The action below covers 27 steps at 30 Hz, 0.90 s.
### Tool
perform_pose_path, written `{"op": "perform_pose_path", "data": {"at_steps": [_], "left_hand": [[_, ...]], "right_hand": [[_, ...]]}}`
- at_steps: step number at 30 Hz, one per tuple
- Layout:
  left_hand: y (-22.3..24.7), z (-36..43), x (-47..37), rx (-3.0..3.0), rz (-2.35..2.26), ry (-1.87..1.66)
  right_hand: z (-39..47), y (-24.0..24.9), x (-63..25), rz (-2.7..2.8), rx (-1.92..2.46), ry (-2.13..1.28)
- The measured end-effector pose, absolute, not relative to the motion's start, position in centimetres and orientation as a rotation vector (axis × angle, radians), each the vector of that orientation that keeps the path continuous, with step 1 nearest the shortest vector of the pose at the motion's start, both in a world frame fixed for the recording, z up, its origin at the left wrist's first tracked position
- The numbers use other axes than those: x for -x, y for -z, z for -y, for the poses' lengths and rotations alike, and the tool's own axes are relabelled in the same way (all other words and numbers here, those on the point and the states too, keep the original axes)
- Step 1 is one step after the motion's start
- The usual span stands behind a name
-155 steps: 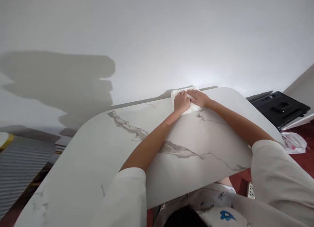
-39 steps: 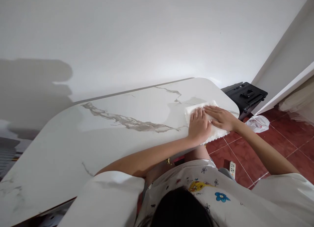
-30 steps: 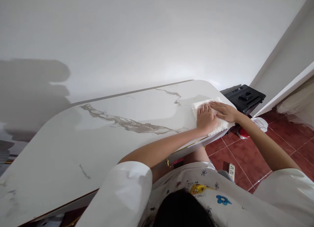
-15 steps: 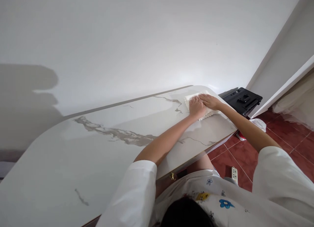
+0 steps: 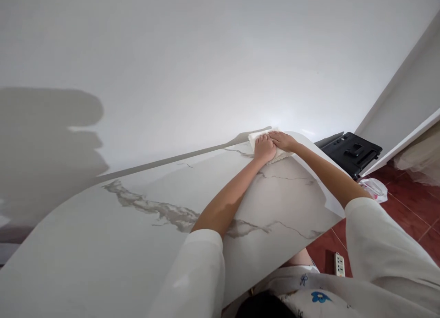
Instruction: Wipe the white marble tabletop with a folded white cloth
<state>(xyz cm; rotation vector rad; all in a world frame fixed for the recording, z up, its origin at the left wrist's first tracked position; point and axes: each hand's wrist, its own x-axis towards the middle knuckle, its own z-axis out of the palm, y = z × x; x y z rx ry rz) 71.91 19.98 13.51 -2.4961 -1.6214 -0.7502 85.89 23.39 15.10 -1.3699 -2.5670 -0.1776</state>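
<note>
A folded white cloth [image 5: 256,137] with a scalloped edge lies on the marble-patterned tabletop [image 5: 144,254], close to its far edge by the wall. My left hand [image 5: 265,148] is closed on the cloth, its fingers bent and pressed down. From the right, my right hand [image 5: 282,140] holds the same cloth against the surface, fingers together and reaching toward the left hand. The two hands meet over the middle of the cloth, and both arms stretch forward across the tabletop.
A white wall [image 5: 206,66] runs along the table's far side. Past the right end stands a black case [image 5: 357,148], with a white plastic bag [image 5: 375,189] below it. A power strip [image 5: 339,264] lies on the red tiled floor [image 5: 409,212].
Both hands and the cloth have slid across the tabletop toward the far edge by the wall. The view has also shifted slightly. Both hands remain on the cloth.
</note>
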Motion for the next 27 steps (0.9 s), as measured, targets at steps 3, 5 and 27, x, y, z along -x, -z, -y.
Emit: {"op": "perform_pose_path", "data": {"at_steps": [3, 5, 27], "left_hand": [[-13.7, -21.2, -72.0, 2.453, 1.636, 0.78], [-13.9, -21.7, -72.3, 2.425, 1.667, 0.796], [-13.4, -15.7, -77.9, 2.497, 1.574, 0.755]], "right_hand": [[-25.0, -15.4, -85.8, 2.564, 1.34, 0.159], [-25.9, -15.5, -86.1, 2.553, 1.31, 0.129], [-20.4, -13.9, -93.0, 2.536, 1.257, 0.217]]}}
